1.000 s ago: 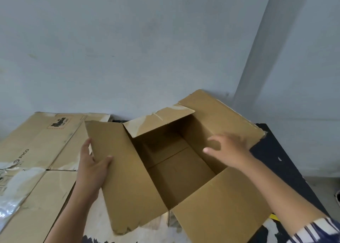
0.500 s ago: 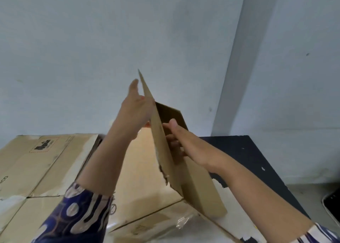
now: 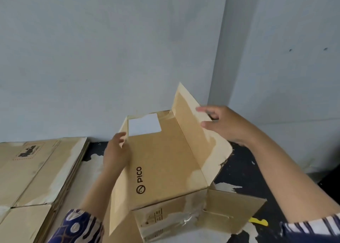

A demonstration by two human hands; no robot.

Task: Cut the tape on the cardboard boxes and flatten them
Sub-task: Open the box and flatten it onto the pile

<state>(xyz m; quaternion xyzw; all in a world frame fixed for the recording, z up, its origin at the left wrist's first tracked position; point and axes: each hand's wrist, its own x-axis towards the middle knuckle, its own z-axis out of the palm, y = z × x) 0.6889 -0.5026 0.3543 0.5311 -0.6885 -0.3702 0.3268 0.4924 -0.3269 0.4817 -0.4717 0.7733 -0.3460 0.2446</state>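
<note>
A brown cardboard box (image 3: 161, 161) printed "PICO" with a white label (image 3: 144, 126) lies on its side on the dark table (image 3: 237, 160), its flaps spread outward. My left hand (image 3: 116, 152) holds the box's left edge, fingers wrapped around it. My right hand (image 3: 222, 125) pinches the top of the raised right flap (image 3: 191, 132), which stands upright. Another flap (image 3: 233, 209) hangs open at the near right.
A stack of flattened cardboard (image 3: 36, 172) lies on the left of the table. A small yellow object (image 3: 258, 221) peeks out beneath the box at the lower right. A pale blue wall stands close behind; the table's right edge drops to the floor.
The box was open side up, then lifted and turned; now it rests on its side with the PICO face up. My left hand moved to its left edge, my right to the raised flap.
</note>
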